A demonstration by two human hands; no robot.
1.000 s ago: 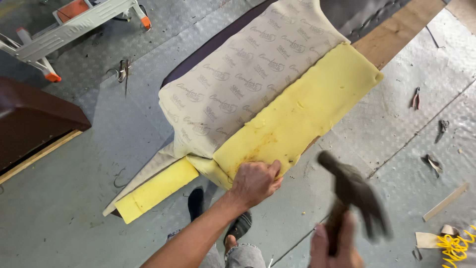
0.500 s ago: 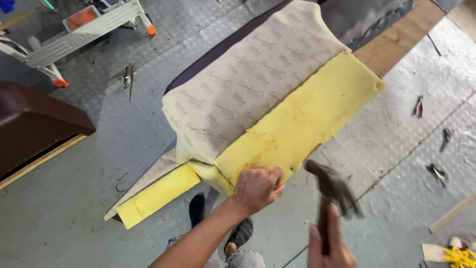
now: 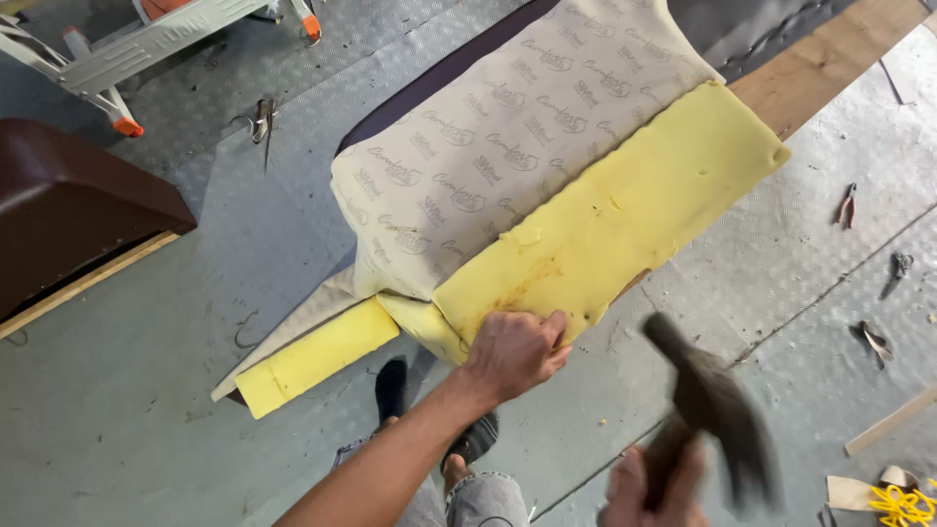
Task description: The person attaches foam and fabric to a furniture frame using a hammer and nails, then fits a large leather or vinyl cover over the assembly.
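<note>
My left hand (image 3: 512, 353) presses on the near edge of a thick yellow foam slab (image 3: 625, 210), its fingers curled over the foam's rim. The slab lies on a furniture piece covered in beige printed fabric (image 3: 488, 146). A smaller yellow foam strip (image 3: 312, 356) sticks out at the lower left. My right hand (image 3: 649, 483) grips the wooden handle of a hammer (image 3: 717, 405), whose dark head is blurred and raised to the right of my left hand.
A dark brown upholstered piece (image 3: 68, 210) stands at left, and a metal ladder (image 3: 127, 49) at top left. Scissors (image 3: 262, 117) lie on the grey patterned floor. Pliers and small tools (image 3: 847, 205) are scattered at right, with yellow cord (image 3: 903, 506) bottom right.
The hammer has swung back up and to the right, away from the foam edge. My left hand stays on the foam's near edge.
</note>
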